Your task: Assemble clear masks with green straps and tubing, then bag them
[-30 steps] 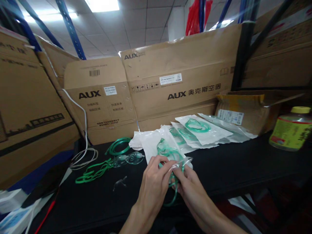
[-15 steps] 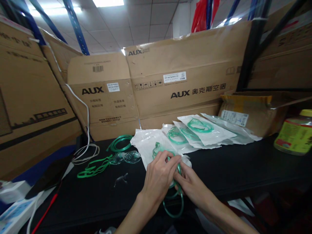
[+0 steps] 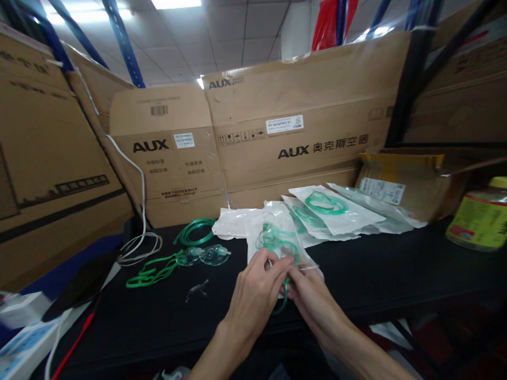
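Observation:
A white and clear pouch (image 3: 255, 227) lies tilted in front of my hands, with a green-tinted oxygen mask (image 3: 269, 235) and coiled green tubing (image 3: 291, 249) showing inside. My left hand (image 3: 259, 282) is closed, fingertips pinching the tubing at the pouch's near end. My right hand (image 3: 311, 293) is closed round the pouch's near right edge, its thumb by the tubing. A short loop of tubing hangs below the fingers. The exact grip of both hands is partly hidden.
Several pouches with green tubing (image 3: 327, 203) overlap behind to the right. Left on the black table are a tubing coil (image 3: 194, 232), a clear mask (image 3: 214, 255) with green straps (image 3: 152, 274) and a small clear piece (image 3: 197, 289). A yellow-labelled jar (image 3: 481, 216) stands right.
The pouch has shifted right and turned toward me, now showing more of its contents. The tubing loop hanging below my hands has become much shorter. Both hands have moved slightly nearer me.

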{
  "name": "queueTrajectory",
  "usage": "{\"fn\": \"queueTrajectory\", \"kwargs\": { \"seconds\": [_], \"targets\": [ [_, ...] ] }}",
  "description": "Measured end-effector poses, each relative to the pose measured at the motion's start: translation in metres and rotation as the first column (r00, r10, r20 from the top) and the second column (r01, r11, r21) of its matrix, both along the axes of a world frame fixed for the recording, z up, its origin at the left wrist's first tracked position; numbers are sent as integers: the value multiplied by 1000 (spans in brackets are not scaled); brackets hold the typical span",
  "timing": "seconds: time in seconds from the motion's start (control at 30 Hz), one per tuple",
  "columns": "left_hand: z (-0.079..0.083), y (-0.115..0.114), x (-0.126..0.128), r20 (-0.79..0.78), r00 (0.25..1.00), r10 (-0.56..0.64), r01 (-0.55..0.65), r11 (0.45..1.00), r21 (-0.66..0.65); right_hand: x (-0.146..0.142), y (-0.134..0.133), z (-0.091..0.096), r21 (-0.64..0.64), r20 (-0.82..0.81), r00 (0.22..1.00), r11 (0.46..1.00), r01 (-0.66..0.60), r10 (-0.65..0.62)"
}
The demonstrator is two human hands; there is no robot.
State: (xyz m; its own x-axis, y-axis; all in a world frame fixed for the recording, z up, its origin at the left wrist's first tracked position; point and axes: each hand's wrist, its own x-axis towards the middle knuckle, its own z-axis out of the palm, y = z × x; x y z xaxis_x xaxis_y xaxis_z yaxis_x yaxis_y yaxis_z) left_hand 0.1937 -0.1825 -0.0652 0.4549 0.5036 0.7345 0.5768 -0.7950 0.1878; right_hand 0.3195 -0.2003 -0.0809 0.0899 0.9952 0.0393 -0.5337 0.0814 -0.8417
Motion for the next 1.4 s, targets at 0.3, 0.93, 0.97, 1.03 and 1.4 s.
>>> {"fn": "queueTrajectory", "kwargs": {
  "seconds": [0.3,0.93,0.97,1.03,1.4],
  "targets": [
    [7,4,7,135,991,7,8,994,-110,16,-21,10,-63,194,920,940,-336,341],
    [1,-1,-18,122,992,30,-10,987,-160,51,-26,16,-243,81,953,933,-264,290],
    [0,-2,-18,123,992,35,-16,988,-151,52,-28,14,-233,6,972,946,-228,235],
    [-2,-3,-17,124,991,49,-33,992,-126,49,-30,10,-227,-100,989,965,-132,112],
    [-6,-8,-4,58,998,31,-28,998,-48,18,-26,0,-114,33,989,983,-141,146]
  ]
}}
